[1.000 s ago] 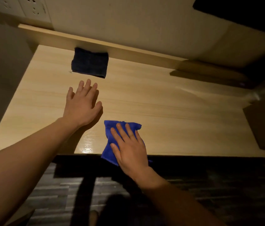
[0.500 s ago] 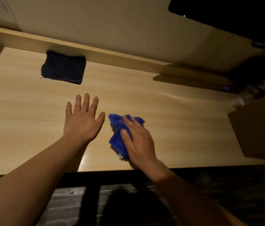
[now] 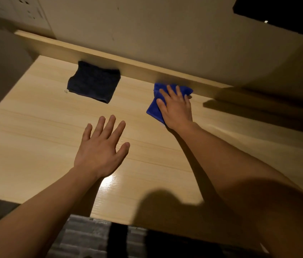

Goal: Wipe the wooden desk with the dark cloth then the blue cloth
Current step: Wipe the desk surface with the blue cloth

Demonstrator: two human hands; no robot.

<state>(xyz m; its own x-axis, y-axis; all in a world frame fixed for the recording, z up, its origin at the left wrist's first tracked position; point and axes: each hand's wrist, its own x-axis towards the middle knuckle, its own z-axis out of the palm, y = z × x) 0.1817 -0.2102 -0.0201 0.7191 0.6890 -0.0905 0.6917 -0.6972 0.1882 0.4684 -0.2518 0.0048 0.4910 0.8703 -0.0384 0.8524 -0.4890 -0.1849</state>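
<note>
Pressing my right hand point(image 3: 176, 108) flat on the crumpled bright blue microfibre cloth point(image 3: 155, 107), I have it pinned against the pale wood-grain worktop point(image 3: 35, 131), right up beside the raised wooden back ledge point(image 3: 137, 66). This grip is a spread palm with the fingers lying on the fabric, not closed around it. My left hand point(image 3: 100, 148) is empty, fingers splayed apart, resting nearer me than the ledge, on or just above the surface; I cannot tell which. The folded dark navy square cloth point(image 3: 94, 83) lies alone against the same ledge, to the left of the blue one and well clear of both hands, so I judge the dark pass is done and the blue pass is under way.

What could go wrong: with only a flat palm holding it, the bunched cloth may slip out from under my fingers or fold over at the ledge, leaving the strip along the ledge unwiped. Sweeping left along the ledge could also shove the dark cloth.
</note>
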